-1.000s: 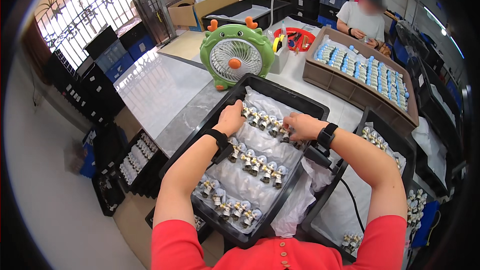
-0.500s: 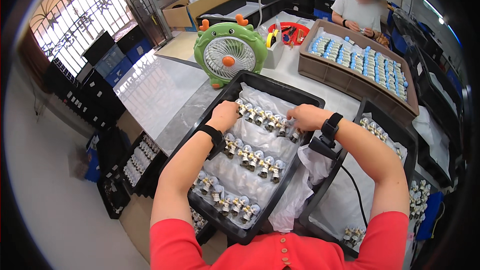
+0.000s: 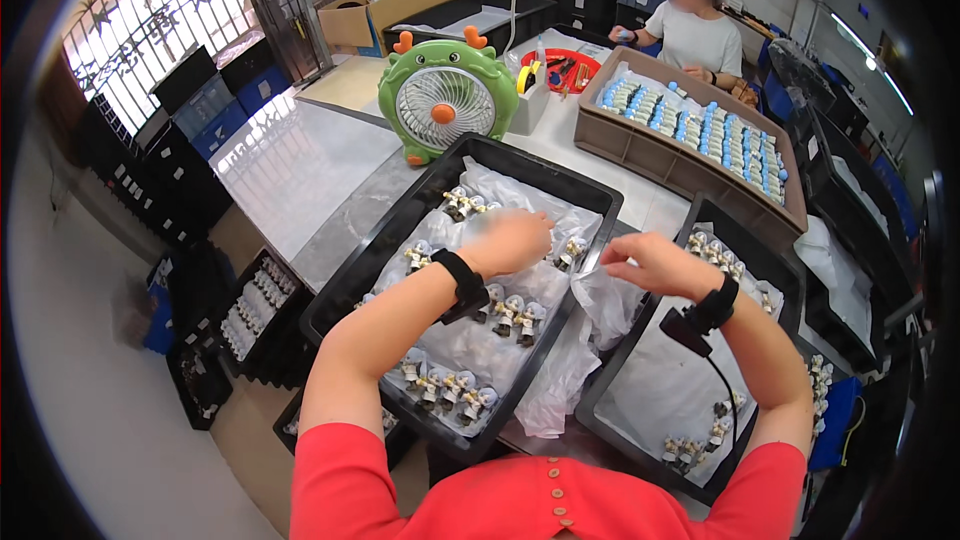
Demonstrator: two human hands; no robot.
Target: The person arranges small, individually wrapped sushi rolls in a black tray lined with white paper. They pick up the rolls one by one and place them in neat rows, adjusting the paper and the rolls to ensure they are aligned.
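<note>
My left hand [image 3: 512, 242] reaches across the back row of small figurines [image 3: 462, 204] in the black tray [image 3: 345, 280]. Its fingers are partly hidden and blurred, so I cannot see whether they grip one. The figurines have pale hair, white and gold bodies and dark feet, and lie in rows on white tissue. Past the tray's right rim hovers my right hand [image 3: 655, 265], fingers loosely curled and apart, with nothing visible in them. Crumpled white tissue [image 3: 605, 310] hangs below it. A second black tray [image 3: 590, 405] holds similar figurines [image 3: 715, 252] at its ends.
A green cartoon fan [image 3: 444, 98] stands behind the tray. At the back right, a brown crate [image 3: 660, 152] holds rows of blue-and-white pieces. Beyond it sits a person [image 3: 698, 35] in white. A red tray of tools [image 3: 572, 68] lies by the fan. Dark crates line both sides.
My left hand has moved right along the back row. My right hand has left the row's right end and drawn back over the tray edge. The view has shifted slightly.
</note>
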